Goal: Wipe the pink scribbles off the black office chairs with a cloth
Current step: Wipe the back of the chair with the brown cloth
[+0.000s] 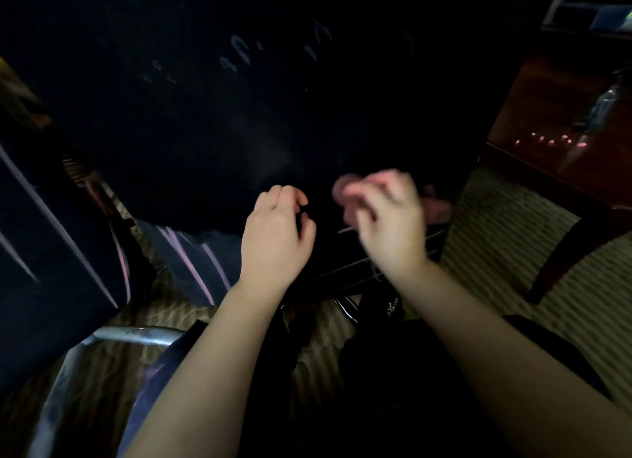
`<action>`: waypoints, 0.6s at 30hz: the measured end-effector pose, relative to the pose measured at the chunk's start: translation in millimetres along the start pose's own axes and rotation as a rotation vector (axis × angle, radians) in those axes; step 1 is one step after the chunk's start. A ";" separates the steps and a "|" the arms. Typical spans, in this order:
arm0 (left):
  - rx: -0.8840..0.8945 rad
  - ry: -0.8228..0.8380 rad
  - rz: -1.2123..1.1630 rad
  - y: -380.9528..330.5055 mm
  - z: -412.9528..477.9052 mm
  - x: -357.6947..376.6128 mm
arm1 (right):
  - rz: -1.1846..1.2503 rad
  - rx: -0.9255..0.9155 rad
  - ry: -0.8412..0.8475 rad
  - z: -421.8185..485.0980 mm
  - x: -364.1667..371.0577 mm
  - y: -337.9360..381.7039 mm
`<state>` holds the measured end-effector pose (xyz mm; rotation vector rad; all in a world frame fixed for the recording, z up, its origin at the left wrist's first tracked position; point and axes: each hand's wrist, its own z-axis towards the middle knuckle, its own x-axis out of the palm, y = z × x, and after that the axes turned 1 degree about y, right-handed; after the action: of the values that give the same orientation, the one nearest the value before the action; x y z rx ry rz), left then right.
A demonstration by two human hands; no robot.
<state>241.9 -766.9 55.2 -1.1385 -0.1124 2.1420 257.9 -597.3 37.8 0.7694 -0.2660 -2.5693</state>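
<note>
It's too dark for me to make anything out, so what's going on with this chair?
A person works at a black chair. The blurred right hand grips what looks like a pinkish cloth near its lower edge. The left hand is curled beside it; whether it holds anything is unclear. Faint scribbles show higher up, and pink streaks mark dark surfaces at left.

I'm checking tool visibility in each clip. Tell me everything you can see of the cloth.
The cloth is dull pink, soft-looking and bunched, and badly motion-blurred. The right hand grips it, fingers curled round it. One lump shows left of the fingers, another patch beyond the hand's right side. It sits low in front of the black chair back; whether it touches the chair cannot be told. No folds, edges or stains are readable.
</note>
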 end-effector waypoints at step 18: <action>-0.100 0.018 0.061 5.0 1.2 5.7 | -0.100 -0.019 0.312 -44.4 9.2 -21.7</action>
<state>236.2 -766.9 50.0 -1.2325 -0.1807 2.2009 268.1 -584.8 -9.8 1.1855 -0.1062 -2.4902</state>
